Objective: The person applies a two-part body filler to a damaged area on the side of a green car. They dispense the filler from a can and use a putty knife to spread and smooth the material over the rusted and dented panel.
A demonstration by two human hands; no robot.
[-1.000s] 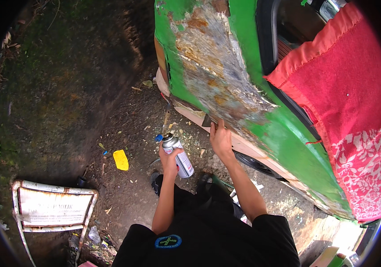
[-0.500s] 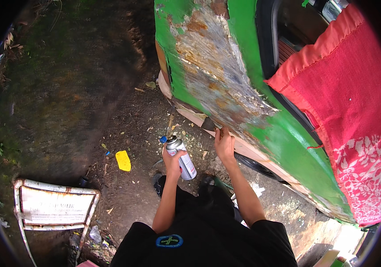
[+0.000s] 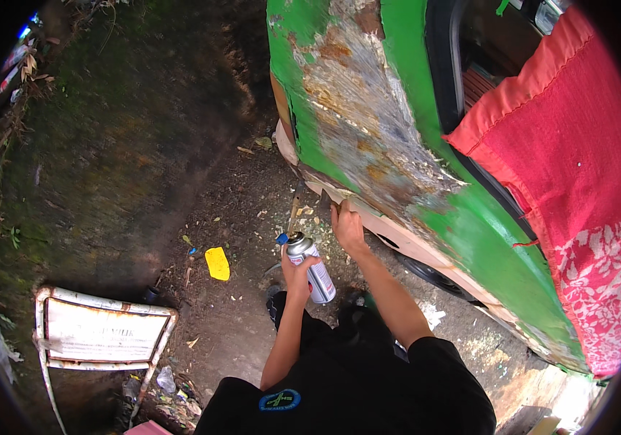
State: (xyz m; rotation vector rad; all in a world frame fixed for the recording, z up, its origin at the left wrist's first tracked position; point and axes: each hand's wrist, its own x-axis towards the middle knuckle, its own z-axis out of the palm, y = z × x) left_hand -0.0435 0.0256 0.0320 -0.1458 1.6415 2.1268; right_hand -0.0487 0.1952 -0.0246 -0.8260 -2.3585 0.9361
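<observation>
My left hand point(image 3: 298, 274) is wrapped round the can of a gas torch point(image 3: 320, 281), a silver and white canister. At its top are a blue piece and what looks like a thin brownish nozzle, pointing toward the car's lower edge. A small dark-bladed scraper point(image 3: 325, 199) is pinched in my right hand point(image 3: 347, 226), its blade at the pinkish lower strip point(image 3: 376, 223) of a green car body point(image 3: 484, 235); the handle is hidden by my fingers. Above this lies a large patch of bared, rusty metal point(image 3: 368, 123) with rough paint edges.
Red cloth point(image 3: 578, 130) with a white flower pattern hangs over the car's window side. On the dirt ground point(image 3: 216, 196) lie a yellow scrap point(image 3: 217, 263) and paint flakes. A rusty white-framed sign point(image 3: 104, 330) stands at lower left. Part of a wheel point(image 3: 434, 275) shows under the car.
The whole view has shifted, with the scene sitting slightly farther right. My right hand and the scraper have moved left along the car's lower edge. The torch stays in my left hand.
</observation>
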